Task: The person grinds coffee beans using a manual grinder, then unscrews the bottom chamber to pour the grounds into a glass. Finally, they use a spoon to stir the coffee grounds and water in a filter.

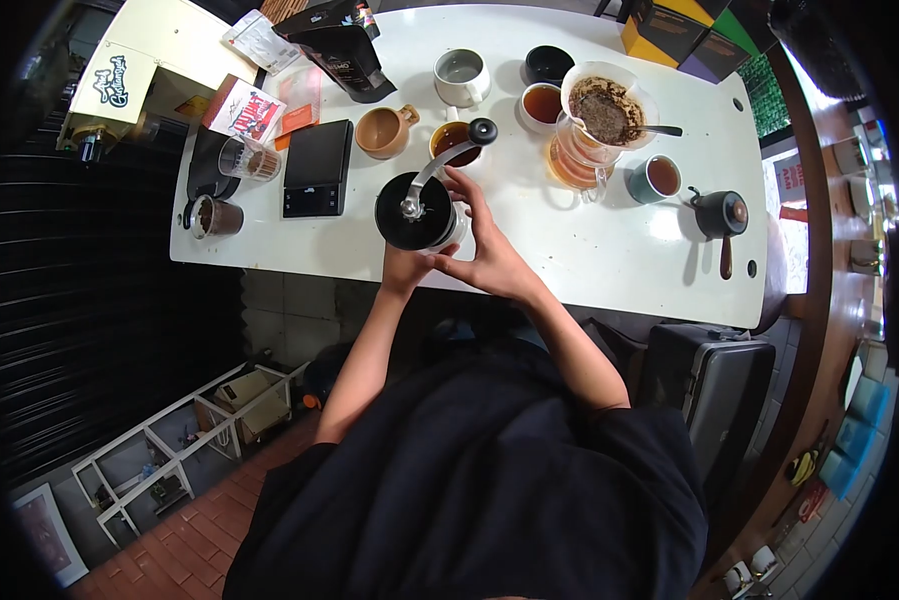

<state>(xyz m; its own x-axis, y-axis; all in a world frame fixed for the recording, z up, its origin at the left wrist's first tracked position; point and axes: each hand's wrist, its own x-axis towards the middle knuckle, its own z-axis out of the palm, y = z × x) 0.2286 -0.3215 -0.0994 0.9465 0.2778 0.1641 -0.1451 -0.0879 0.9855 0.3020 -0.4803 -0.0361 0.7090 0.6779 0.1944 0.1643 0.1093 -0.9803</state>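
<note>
Over the front edge of the table, a hand coffee grinder (pixel 402 222) with a black top and a metal crank is between my two hands. The crank points to the upper right and ends in a black knob. My left hand (pixel 405 268) grips the grinder from below, its fingers mostly hidden behind the body. My right hand (pixel 489 255) curves around the grinder's clear right side, thumb below and fingers above. Just behind the grinder stand a yellow-rimmed cup of dark liquid (pixel 445 148) and a wooden cup (pixel 380 134).
Right of centre, a glass server (pixel 573 166) carries a dripper with wet grounds and a spoon (pixel 659 130). A teal cup (pixel 655 180) and a small dark kettle (pixel 719 214) stand beyond it. Leftward are a black scale (pixel 317 165) and a cup of grounds (pixel 219 218).
</note>
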